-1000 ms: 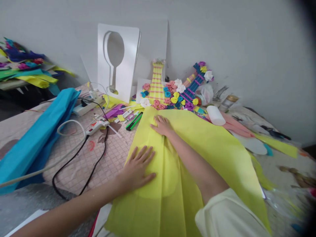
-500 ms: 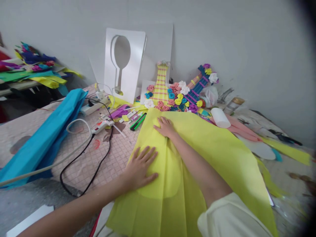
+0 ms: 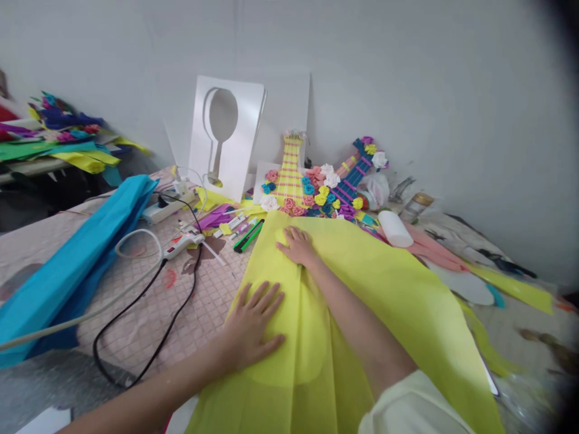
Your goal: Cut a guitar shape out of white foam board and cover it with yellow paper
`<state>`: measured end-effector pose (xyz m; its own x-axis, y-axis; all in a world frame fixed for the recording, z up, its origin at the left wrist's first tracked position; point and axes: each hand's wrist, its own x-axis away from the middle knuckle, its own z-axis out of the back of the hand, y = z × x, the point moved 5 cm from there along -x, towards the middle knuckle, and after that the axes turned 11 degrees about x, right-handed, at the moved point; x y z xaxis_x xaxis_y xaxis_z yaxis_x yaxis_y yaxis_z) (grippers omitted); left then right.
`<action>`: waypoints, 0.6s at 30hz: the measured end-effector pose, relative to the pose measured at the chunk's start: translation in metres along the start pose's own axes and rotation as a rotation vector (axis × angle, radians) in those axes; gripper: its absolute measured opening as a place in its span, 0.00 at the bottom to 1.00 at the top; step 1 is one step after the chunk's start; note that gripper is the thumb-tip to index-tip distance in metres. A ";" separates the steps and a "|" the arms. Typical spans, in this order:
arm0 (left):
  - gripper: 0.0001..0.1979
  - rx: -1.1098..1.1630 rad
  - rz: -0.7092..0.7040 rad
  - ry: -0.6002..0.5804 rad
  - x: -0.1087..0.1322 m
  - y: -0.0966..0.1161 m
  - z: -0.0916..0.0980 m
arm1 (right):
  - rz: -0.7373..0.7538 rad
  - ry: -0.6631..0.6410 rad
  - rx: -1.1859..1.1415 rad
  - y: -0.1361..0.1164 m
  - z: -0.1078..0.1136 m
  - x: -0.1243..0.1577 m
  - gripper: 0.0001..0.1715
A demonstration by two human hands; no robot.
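A large sheet of yellow crepe paper (image 3: 384,289) spreads across the table in front of me, with long fold lines running toward me. The rounded outline of a paler shape shows through it under my hands. My left hand (image 3: 256,325) lies flat on the sheet's left side, fingers spread. Farther up, near the sheet's far edge, my right hand (image 3: 297,246) rests flat with its fingers stretched out. Neither hand grips anything. Just beyond the sheet's far left edge lies a green and black box cutter (image 3: 248,235).
Folded blue paper (image 3: 76,265) lies at left beside a power strip (image 3: 183,244) with cables. Behind stand a white board with a spoon-shaped cutout (image 3: 248,120) and guitar-like pieces with paper flowers (image 3: 289,175). A white roll (image 3: 395,229) lies at right.
The view has tilted up slightly, so everything sits lower in the picture. Both hands stay flat at the same places on the yellow paper.
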<state>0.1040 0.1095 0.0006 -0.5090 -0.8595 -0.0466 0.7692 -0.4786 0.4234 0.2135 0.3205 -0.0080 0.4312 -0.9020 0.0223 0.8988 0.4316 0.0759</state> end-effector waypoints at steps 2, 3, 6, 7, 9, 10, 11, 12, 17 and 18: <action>0.36 0.000 0.005 -0.011 0.000 0.000 0.001 | 0.000 -0.001 0.000 0.000 0.001 0.000 0.43; 0.36 0.000 0.007 -0.018 0.000 0.001 0.001 | 0.001 -0.002 0.000 0.000 0.001 -0.001 0.43; 0.36 -0.004 0.011 -0.024 0.000 0.002 0.004 | 0.007 -0.004 -0.003 0.001 0.005 -0.003 0.44; 0.36 -0.004 0.010 -0.022 0.000 0.002 0.005 | 0.009 -0.004 -0.004 0.000 0.006 -0.004 0.44; 0.36 -0.002 0.003 -0.015 0.000 0.002 0.005 | 0.012 -0.002 -0.007 -0.002 0.008 -0.006 0.44; 0.36 -0.001 0.000 -0.013 0.000 0.002 0.005 | 0.013 -0.002 -0.010 -0.004 0.007 -0.006 0.43; 0.35 -0.001 -0.003 -0.011 0.000 0.001 0.004 | 0.013 -0.003 -0.014 -0.006 0.007 -0.006 0.42; 0.35 -0.001 -0.005 -0.012 0.000 0.001 0.003 | 0.013 -0.004 -0.018 -0.008 0.005 -0.006 0.41; 0.35 -0.015 -0.017 -0.008 0.001 -0.001 -0.001 | -0.004 0.011 -0.030 -0.013 -0.002 -0.003 0.41; 0.35 -0.016 -0.019 -0.009 0.001 -0.001 -0.001 | -0.007 0.014 -0.032 -0.013 -0.003 -0.003 0.41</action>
<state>0.1030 0.1094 -0.0010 -0.5269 -0.8487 -0.0464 0.7654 -0.4975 0.4082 0.2007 0.3178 -0.0124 0.4255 -0.9049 0.0076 0.9039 0.4254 0.0440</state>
